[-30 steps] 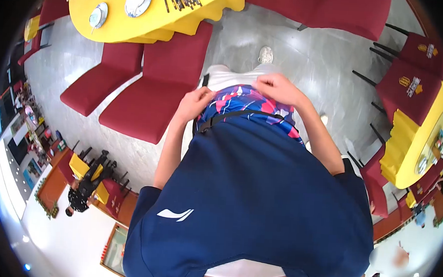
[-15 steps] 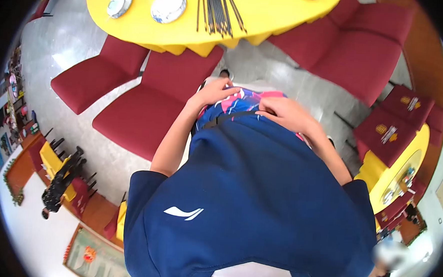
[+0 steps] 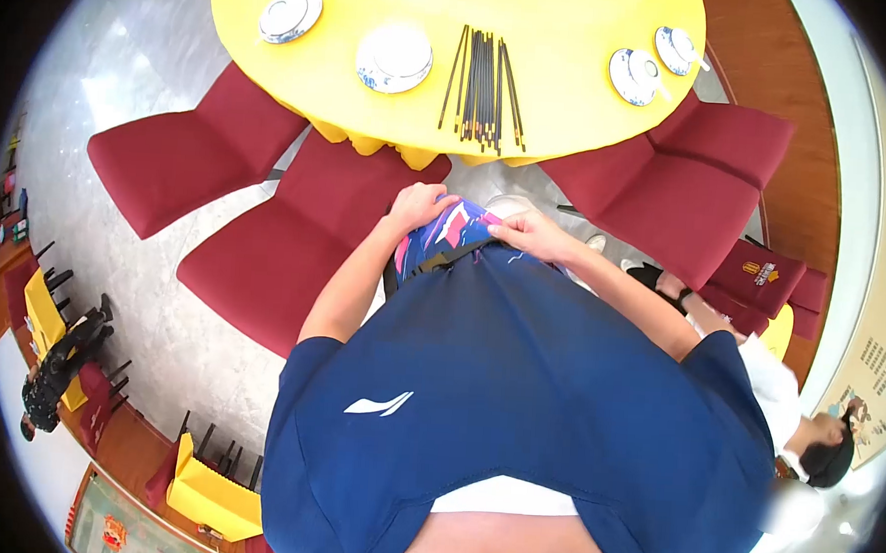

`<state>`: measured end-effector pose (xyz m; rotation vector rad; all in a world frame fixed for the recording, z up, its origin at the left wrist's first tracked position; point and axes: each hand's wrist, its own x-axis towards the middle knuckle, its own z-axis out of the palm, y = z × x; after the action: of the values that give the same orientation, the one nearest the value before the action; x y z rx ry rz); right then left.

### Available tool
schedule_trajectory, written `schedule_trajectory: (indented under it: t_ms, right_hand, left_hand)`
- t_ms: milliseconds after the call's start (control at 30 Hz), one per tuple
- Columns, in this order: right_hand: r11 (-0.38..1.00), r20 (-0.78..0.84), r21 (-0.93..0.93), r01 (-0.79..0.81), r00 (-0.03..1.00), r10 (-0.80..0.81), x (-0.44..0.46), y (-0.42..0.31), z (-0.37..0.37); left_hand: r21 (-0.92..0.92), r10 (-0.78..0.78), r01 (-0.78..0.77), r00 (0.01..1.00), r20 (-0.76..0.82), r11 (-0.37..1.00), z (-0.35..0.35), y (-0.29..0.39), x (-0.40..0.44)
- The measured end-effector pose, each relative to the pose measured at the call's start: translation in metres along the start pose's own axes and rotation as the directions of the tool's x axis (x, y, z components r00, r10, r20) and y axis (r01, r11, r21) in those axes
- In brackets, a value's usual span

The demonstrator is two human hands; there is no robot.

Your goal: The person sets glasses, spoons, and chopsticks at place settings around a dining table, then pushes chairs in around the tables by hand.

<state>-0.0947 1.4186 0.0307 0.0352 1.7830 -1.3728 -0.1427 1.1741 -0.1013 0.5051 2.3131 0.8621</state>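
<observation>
At my waist is a patterned cloth (image 3: 456, 224) in blue, pink and white, with a black strap (image 3: 444, 261) across its lower part. My left hand (image 3: 419, 208) is closed at the cloth's left edge, its fingers partly hidden. On the other side, my right hand (image 3: 531, 234) pinches the cloth near its right edge with thumb and fingers. Beyond both hands, a bunch of black chopsticks (image 3: 485, 93) lies on the round table with the yellow tablecloth (image 3: 564, 63); neither hand touches them.
White-and-blue dishes stand on the table, including a bowl on a plate (image 3: 395, 58) and a place setting (image 3: 635, 76) at right. Dark red chairs (image 3: 275, 238) flank me on the left, another chair (image 3: 678, 199) on the right. A person in white (image 3: 773, 389) is close at my right.
The view has shifted, so the table and chopsticks sit lower and further right. My right hand has moved inward along the cloth. A person in white has come into view at right.
</observation>
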Motion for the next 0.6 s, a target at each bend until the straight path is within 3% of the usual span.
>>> schedule_trajectory:
  t_ms: [67, 133, 200, 267, 333, 400, 467, 500, 533, 567, 600]
  right_hand:
    - [0.999, -0.058, -0.05, 0.012, 0.998, -0.015, -0.011, -0.009, -0.003]
    - [0.995, -0.081, -0.091, -0.034, 0.996, 0.026, -0.029, -0.021, -0.012]
    - [0.989, -0.106, -0.136, -0.054, 0.994, 0.04, -0.031, -0.027, -0.025]
    - [0.998, -0.101, -0.006, -0.058, 0.993, 0.057, -0.031, -0.026, -0.028]
    - [0.998, -0.066, 0.026, -0.055, 0.996, 0.057, -0.019, -0.029, -0.034]
    - [0.992, -0.053, -0.115, -0.05, 0.998, 0.044, -0.003, -0.034, -0.043]
    - [0.979, -0.279, -0.205, -0.006, 0.959, -0.052, 0.032, -0.01, -0.056]
    - [0.955, -0.397, -0.294, 0.031, 0.905, -0.152, 0.059, 0.017, -0.069]
    - [0.957, -0.531, -0.281, -0.076, 0.842, -0.089, 0.088, 0.039, -0.086]
    - [0.951, -0.653, -0.249, -0.182, 0.757, -0.026, 0.118, 0.056, -0.102]
    - [0.963, -0.733, -0.197, -0.185, 0.68, -0.019, 0.142, 0.067, -0.12]
  left_hand:
    - [-0.014, 0.017, -0.017, 0.999, 0.036, 1.0, 0.02, 0.004, 0.021]
    - [-0.057, 0.209, -0.208, 0.978, -0.002, 0.976, 0.033, 0.017, 0.047]
    - [-0.036, 0.203, -0.202, 0.979, 0.017, 0.979, 0.032, 0.022, 0.058]
    - [-0.081, 0.181, -0.178, 0.983, 0.03, 0.981, 0.024, 0.013, 0.049]
    - [-0.217, 0.004, 0.009, 0.998, 0.058, 0.976, 0.003, 0.006, 0.034]
    - [-0.193, -0.009, 0.019, 0.999, 0.051, 0.981, 0.0, -0.01, 0.027]
    - [-0.407, -0.233, 0.198, 0.972, -0.039, 0.892, -0.005, -0.018, 0.02]
    - [-0.387, -0.3, 0.246, 0.95, -0.087, 0.889, -0.016, -0.018, 0.025]
    - [-0.369, -0.369, 0.299, 0.92, -0.134, 0.88, -0.023, -0.015, 0.031]
    - [-0.434, -0.33, 0.162, 0.878, -0.347, 0.886, -0.017, -0.021, 0.045]
    - [-0.373, -0.298, 0.128, 0.844, -0.446, 0.919, -0.015, -0.026, 0.064]
